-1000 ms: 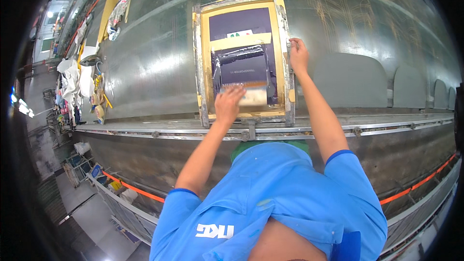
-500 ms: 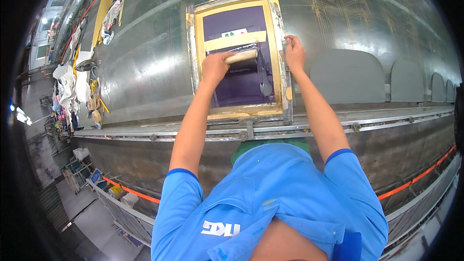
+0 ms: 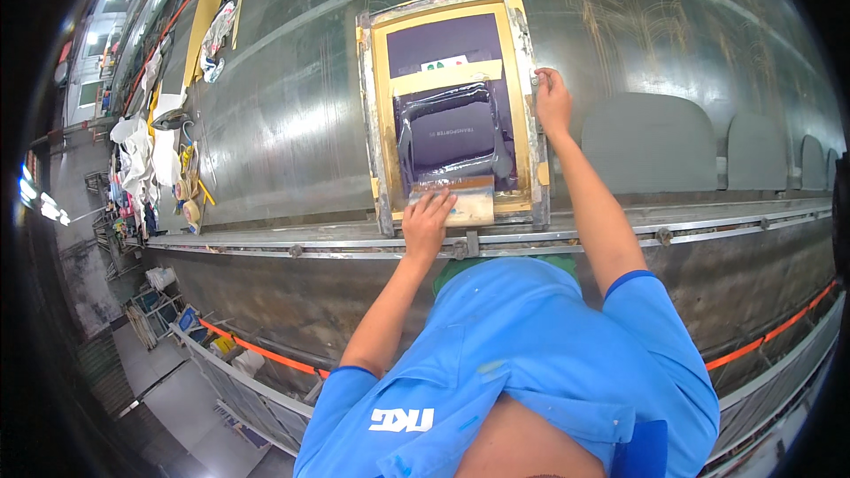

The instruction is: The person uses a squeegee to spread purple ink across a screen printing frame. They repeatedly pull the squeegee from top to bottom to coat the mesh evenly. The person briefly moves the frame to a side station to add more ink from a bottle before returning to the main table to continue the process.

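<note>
The long grey bench [image 3: 292,124] filled most of the frame, curving off toward the upper left where a heap of rags and tape rolls [image 3: 159,168] sat along its edge. Over on the right, a row of grey fabric panels [image 3: 651,142] lay flat on it, well apart from the action.

Dead centre was the printing screen [image 3: 452,106], a metal frame with yellow tape round a dark purple mesh, lying flat with its long axis running from the near edge of the bench up toward the top of the frame. Wet dark ink was spread over the middle of the mesh.

The squeegee [image 3: 453,199], a wooden-backed blade, sat at the lower end of the screen, its long axis across the screen, so left to right in the picture. So the ink and open mesh lay straight up-frame from it.

Left hand [image 3: 428,219] was the one on it: fingers draped over the top of the squeegee, grip closed around the handle from the near side. Right hand [image 3: 552,102] was up on the right rail of the frame, fingers curled on the edge, holding it down. Left was clearly nearer the squeegee; right was a good way up the side, not touching it.
</note>
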{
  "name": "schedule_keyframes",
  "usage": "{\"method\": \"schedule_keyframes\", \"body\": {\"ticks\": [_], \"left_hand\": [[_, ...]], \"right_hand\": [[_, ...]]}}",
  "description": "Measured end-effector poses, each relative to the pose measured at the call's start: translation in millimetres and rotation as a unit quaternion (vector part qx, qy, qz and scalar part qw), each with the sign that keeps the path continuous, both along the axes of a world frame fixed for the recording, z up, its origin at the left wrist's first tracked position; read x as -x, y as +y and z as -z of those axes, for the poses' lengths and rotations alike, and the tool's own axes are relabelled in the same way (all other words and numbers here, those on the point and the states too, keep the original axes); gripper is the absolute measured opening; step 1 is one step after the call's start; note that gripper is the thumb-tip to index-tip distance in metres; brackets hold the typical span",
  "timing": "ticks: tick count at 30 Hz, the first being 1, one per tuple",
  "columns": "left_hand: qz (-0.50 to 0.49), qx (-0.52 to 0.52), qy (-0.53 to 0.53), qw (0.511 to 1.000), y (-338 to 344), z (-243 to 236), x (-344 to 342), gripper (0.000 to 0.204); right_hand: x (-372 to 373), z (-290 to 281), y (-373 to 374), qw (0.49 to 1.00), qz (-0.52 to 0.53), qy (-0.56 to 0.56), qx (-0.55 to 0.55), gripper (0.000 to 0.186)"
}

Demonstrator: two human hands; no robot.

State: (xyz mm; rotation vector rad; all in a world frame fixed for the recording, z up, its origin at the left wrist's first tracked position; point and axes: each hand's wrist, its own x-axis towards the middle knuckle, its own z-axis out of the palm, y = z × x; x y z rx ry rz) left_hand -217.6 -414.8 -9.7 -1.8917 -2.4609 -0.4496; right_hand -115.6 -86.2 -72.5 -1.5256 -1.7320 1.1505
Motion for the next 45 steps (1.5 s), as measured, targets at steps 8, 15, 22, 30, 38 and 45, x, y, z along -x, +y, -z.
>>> {"method": "schedule_keyframes", "body": {"ticks": [8,15,22,30,38,45], "left_hand": [[-0.111,0.161,-0.118,0.974,151,-11,118,0.050],[-0.068,0.156,-0.058,0.984,167,-2,110,0.046],[0.007,0.059,-0.021,0.998,55,3,45,0.050],[-0.038,0.048,-0.119,0.991,133,5,98,0.048],[-0.013,-0.009,0.062,0.998,20,27,3,0.058],[-0.174,-0.167,-0.191,0.952,-51,11,41,0.041]], "right_hand": [[2,-8,0,1.000,0.002,-0.024,0.016,0.023],[-1,4,2,1.000,-0.006,0.000,0.000,0.023],[2,4,8,0.999,-0.011,-0.014,0.049,0.022],[1,0,14,0.996,-0.019,-0.024,0.084,0.023],[-9,0,3,0.999,0.006,0.037,0.001,0.024],[-2,-10,-6,0.979,-0.015,0.121,-0.162,0.023]]}}
